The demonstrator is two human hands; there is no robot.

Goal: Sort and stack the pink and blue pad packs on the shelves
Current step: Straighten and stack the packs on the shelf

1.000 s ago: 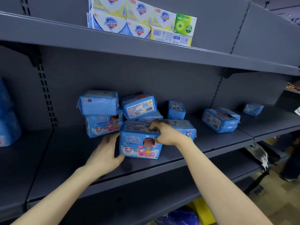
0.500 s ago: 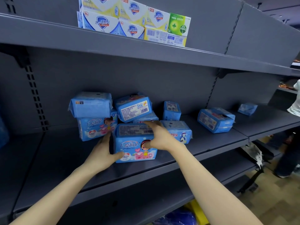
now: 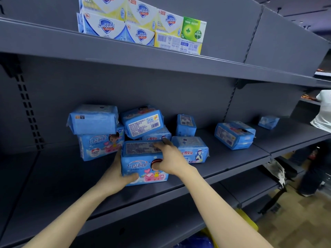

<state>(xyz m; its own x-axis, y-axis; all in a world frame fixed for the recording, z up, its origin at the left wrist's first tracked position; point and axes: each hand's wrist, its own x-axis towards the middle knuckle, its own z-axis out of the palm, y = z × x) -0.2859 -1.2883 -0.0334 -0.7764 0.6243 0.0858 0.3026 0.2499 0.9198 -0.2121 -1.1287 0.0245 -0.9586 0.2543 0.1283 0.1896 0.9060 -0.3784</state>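
Note:
A blue pad pack with pink print (image 3: 141, 163) stands upright near the front of the grey middle shelf (image 3: 223, 169). My left hand (image 3: 116, 178) grips its left side, thumb across the lower front. My right hand (image 3: 170, 158) holds its right top corner, fingers over the top and thumb on the front. Behind it, a plain blue pack (image 3: 93, 119) lies on another printed pack (image 3: 100, 145). A tilted pack with a barcode label (image 3: 143, 123) leans on further packs. More blue packs sit to the right (image 3: 191, 149), (image 3: 185, 125), (image 3: 234, 135), (image 3: 268, 122).
Soap boxes (image 3: 139, 27) are stacked on the upper shelf (image 3: 53, 43). A person in white (image 3: 324, 113) stands at the far right edge. A lower shelf (image 3: 161, 221) juts out beneath, with a bag (image 3: 275, 172) hanging at the right.
My left hand has closed in from the shelf surface onto the pack's left side. My right hand stays on the pack's top right corner.

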